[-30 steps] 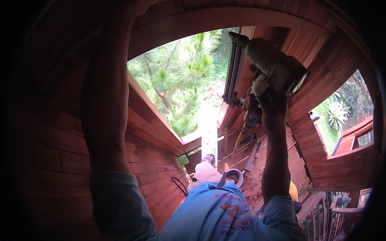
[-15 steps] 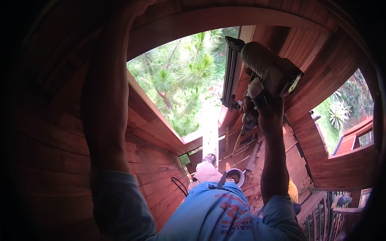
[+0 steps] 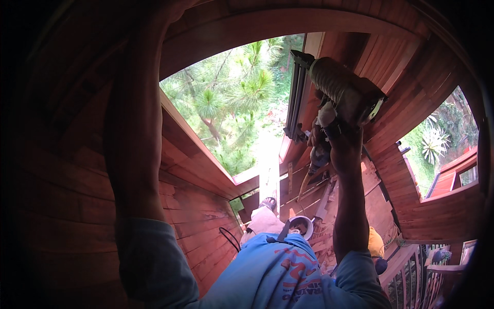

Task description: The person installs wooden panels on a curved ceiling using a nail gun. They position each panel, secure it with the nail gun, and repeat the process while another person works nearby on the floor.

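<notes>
My right hand [image 3: 329, 119] is wrapped round the handle of a pneumatic nail gun [image 3: 343, 85], raised in front of me at the right of the window opening. The gun's dark nose points up and left, and its long magazine [image 3: 295, 98] hangs down beside the opening. An air hose [image 3: 304, 185] runs down from below the handle. My left arm [image 3: 136, 118] reaches straight up along the left. Only the edge of my left hand [image 3: 175, 9] shows near the curved wooden board [image 3: 267, 24] overhead; its fingers are hidden, so whether it touches the board cannot be told.
Wooden plank walls [image 3: 195, 213] surround me. A pale beam [image 3: 269, 177] lies under my foot [image 3: 268, 202]. Below are a white bucket [image 3: 309, 226], scraps on a lower floor, and something yellow [image 3: 376, 243]. A railing [image 3: 406, 270] stands lower right, beneath a second window opening.
Almost nothing differs. The nail gun and my right hand have shifted very slightly, and my left arm stays raised.
</notes>
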Available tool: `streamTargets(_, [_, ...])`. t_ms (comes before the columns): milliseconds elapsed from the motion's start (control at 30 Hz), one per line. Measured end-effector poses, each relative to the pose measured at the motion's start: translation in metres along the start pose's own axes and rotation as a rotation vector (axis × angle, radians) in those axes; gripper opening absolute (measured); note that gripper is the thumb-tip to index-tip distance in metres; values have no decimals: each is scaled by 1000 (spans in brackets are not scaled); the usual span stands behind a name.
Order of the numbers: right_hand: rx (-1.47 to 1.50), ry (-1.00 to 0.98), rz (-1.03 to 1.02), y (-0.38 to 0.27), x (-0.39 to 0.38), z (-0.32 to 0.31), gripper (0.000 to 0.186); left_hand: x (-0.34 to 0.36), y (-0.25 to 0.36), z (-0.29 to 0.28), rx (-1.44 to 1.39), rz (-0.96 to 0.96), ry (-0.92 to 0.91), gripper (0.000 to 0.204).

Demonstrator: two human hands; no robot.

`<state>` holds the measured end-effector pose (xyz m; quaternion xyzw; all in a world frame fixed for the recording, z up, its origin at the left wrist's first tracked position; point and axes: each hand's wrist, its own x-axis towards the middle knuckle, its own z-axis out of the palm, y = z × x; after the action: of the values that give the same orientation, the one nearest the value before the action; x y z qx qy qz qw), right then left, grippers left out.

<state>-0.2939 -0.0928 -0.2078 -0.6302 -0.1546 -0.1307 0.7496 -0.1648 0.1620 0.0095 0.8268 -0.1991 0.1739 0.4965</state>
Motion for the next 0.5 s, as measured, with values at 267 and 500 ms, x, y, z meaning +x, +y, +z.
streamTargets(267, [79,-12,3,-6,-1,7,38,-1,-1,3,-16,1,12,19])
streamTargets(500, [96,-16,18,0,-2,3,41,5,-6,-2,19,0,8,21])
